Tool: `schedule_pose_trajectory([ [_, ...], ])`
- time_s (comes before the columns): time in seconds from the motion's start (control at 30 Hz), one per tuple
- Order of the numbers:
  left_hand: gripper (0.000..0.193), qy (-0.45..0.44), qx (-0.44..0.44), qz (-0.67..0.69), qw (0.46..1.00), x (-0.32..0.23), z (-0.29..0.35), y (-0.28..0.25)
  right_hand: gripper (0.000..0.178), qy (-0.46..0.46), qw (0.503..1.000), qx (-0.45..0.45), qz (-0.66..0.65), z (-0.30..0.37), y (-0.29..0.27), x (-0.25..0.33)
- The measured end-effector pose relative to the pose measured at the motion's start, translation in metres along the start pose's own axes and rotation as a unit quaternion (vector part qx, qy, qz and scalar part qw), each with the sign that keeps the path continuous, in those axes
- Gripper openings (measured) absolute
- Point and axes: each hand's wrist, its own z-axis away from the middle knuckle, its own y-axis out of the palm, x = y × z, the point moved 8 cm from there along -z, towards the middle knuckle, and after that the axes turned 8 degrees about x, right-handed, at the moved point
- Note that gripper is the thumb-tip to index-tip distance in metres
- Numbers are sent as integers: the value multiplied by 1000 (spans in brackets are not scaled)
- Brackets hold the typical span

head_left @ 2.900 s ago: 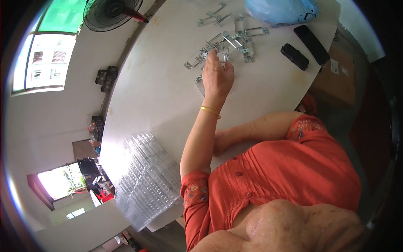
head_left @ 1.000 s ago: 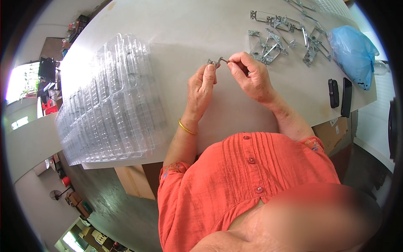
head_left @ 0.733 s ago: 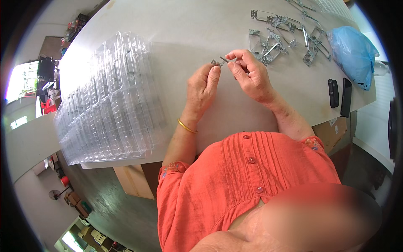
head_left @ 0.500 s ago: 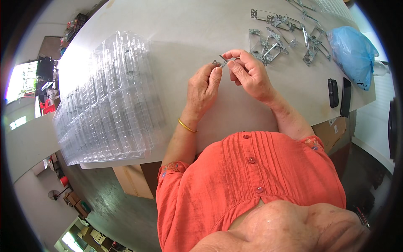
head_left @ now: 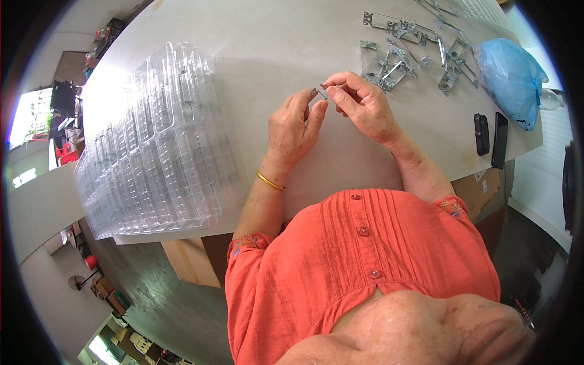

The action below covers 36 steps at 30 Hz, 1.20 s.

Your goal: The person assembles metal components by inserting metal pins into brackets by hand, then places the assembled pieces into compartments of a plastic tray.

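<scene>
Over the middle of the table, my two hands meet at a small grey metal part (head_left: 323, 94). My right hand (head_left: 367, 109) pinches it between thumb and forefinger. Bent fingers of my left hand (head_left: 293, 129) close on its other end, where a darker bit shows at the fingertips; the left thumb stands a little off. The part's exact shape is too small to make out. Beyond my right hand lies a loose group of metal bracket assemblies (head_left: 395, 70) with thin rods and plates.
Stacked clear plastic blister trays (head_left: 173, 146) cover the table's left side. A full blue plastic bag (head_left: 510, 79) sits at the right, near a black case (head_left: 482, 135) and a dark phone-like slab (head_left: 500, 141). Cardboard boxes (head_left: 190, 261) stand below the table (head_left: 261, 48).
My left thumb has lifted away from the forefinger, and the left fingers have shifted slightly toward the right hand. The metal part has turned a little between the hands.
</scene>
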Motion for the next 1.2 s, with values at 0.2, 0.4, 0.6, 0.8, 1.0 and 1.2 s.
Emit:
schedule_pose_trajectory([
  [0.2,26,15,6,-51,999,-5,-1,1,8,-92,990,-32,106,1,-4,8],
  [0.4,25,53,35,-39,997,-16,1,8,7,-132,983,-78,103,3,-14,12],
  [0.6,36,-110,78,342,930,15,4,18,11,-52,991,-98,-72,2,-24,8],
  [0.8,53,-224,51,481,846,24,6,18,10,-72,995,-57,35,2,-10,9],
  [1.0,54,-216,43,496,840,26,6,17,8,-71,993,-45,85,3,-4,7],
  [1.2,47,-200,51,479,853,28,7,18,8,-70,990,-48,109,4,-4,13],
])
